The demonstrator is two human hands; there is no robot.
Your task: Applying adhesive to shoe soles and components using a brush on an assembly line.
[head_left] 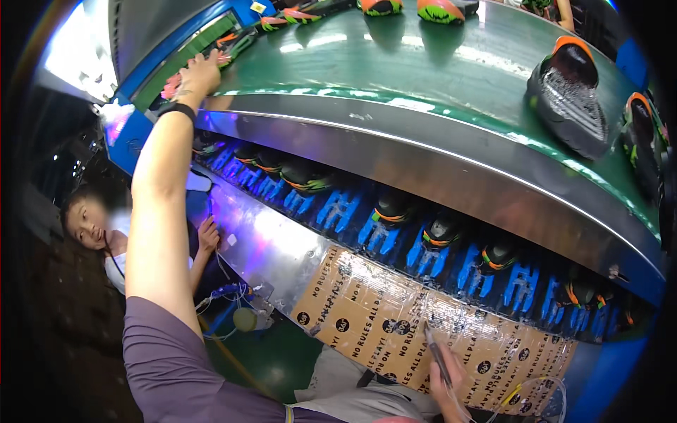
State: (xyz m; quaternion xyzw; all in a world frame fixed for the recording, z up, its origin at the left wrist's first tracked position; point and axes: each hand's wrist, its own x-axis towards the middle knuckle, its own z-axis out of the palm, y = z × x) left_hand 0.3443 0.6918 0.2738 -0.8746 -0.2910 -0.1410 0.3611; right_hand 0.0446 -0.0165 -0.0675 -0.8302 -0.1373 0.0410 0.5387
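Note:
My left arm stretches to the far left end of the green conveyor belt (pixel 338 67). There my left hand (pixel 197 76) is closed around the edge of a shoe (pixel 238 48) with orange and green parts; its fingers are partly hidden. Something pink (pixel 171 86) lies beside that hand. Low in the view, my right hand (pixel 451 381) grips a slim dark pen-shaped tool (pixel 438 358) with a pointed tip. A thin tube runs down from the tool. Its tip is over a printed cardboard sheet (pixel 367 310) covered in clear film.
Below the belt, a lower line of blue holders (pixel 337 210) carries several dark shoes (pixel 443 230). More shoes, including a dark one (pixel 570 99), stand on the belt. A person (pixel 116 236) is at the left, beside the metal ledge (pixel 271 240). Thin tubes (pixel 226 290) hang near the ledge.

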